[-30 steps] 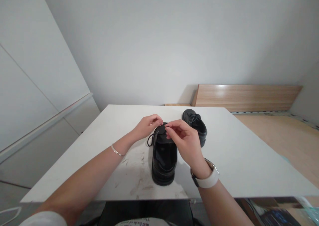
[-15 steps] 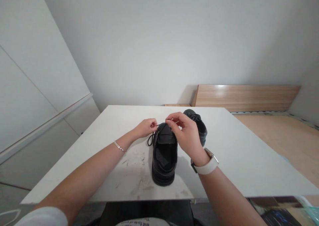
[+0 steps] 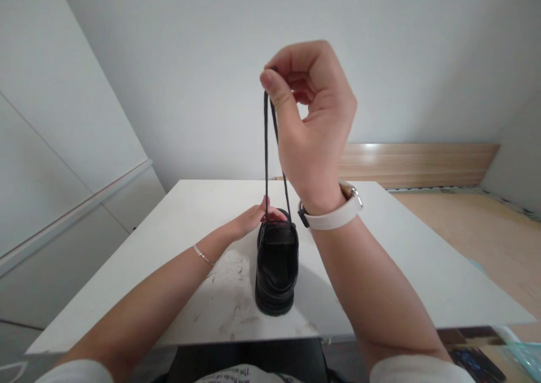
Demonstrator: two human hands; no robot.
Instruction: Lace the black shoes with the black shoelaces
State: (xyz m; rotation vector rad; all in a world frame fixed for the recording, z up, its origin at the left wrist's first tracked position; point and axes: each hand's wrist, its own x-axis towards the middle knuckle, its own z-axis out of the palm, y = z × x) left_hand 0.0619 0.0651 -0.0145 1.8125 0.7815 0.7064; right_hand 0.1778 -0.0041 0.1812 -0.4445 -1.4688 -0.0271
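Note:
A black lace-up shoe (image 3: 276,293) stands on the white table with its heel toward me. My right hand (image 3: 316,101) is raised high above it, thumb and fingers pinching the black shoelace (image 3: 266,152). Two strands run down taut from the pinch to the front of the shoe. Low at the shoe's front, my left hand (image 3: 260,214) lays its outstretched fingers across the upper by the lace strands, thumb pointing up. A bracelet is on my left wrist, a watch with a white strap on my right.
Dark smudges (image 3: 236,298) mark the white table (image 3: 203,203) left of the shoe. A wooden headboard (image 3: 414,160) and a bed base stand beyond the right side. White panels (image 3: 63,163) rise at the left. A dark chair seat edge is below the table.
My right hand has risen from the shoe's front, drawing the lace strands up taut. My left hand has gone from pinching the lace to lying over the shoe. My right arm now hides the second shoe.

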